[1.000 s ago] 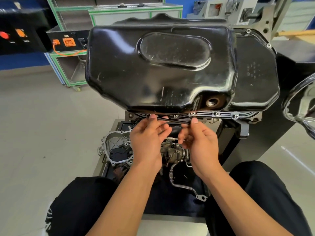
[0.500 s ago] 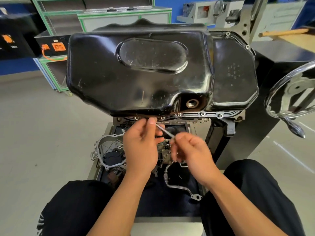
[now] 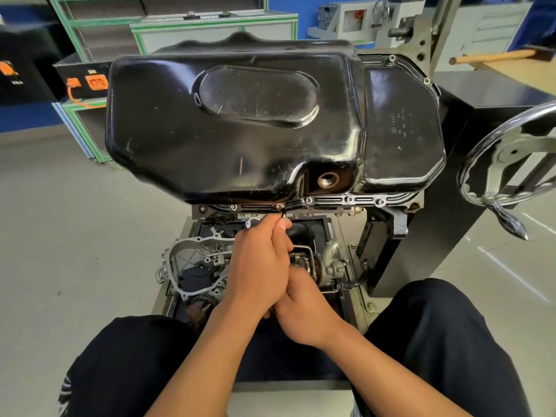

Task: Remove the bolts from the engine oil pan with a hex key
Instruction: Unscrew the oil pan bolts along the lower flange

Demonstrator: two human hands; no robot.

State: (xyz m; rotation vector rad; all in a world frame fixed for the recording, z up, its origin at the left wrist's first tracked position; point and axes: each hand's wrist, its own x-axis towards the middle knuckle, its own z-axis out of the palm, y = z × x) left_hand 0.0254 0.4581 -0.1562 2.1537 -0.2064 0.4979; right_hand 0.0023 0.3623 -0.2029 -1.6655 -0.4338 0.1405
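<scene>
Engine oil pan (image 3: 240, 130), glossy black and lightly scratched, fills the middle of the head view. It sits on an engine held in a stand, with its broad bottom turned up toward the camera. An open drain hole (image 3: 328, 179) shows near its front edge. Along the flange nearest the person, 5 bolts (image 3: 349, 199) sit in a row.

The left hand (image 3: 258, 266) reaches up to the second bolt (image 3: 279, 206) from the left. Its grip is closed, with thumb and curled fingers pinching a hex key (image 3: 283, 214) whose short dark end meets that bolt head. Only this end of the key shows; the rest is hidden inside the hand. The right hand (image 3: 310, 311) lies just below the left hand and touches it, with its fingers tucked underneath. Whether its grip holds anything cannot be told.

Below the pan, a black tray (image 3: 328, 224) holds loose engine parts. A silver cover (image 3: 192, 260) lies at the left and a cast housing (image 3: 326, 261) with pipes at the right. The person's knees in black trousers (image 3: 436, 341) frame the bottom edge.

A chrome handwheel (image 3: 511, 152) stands to the right of the pan. A green-framed cabinet (image 3: 210, 22) stands behind it on the grey floor (image 3: 75, 221).
</scene>
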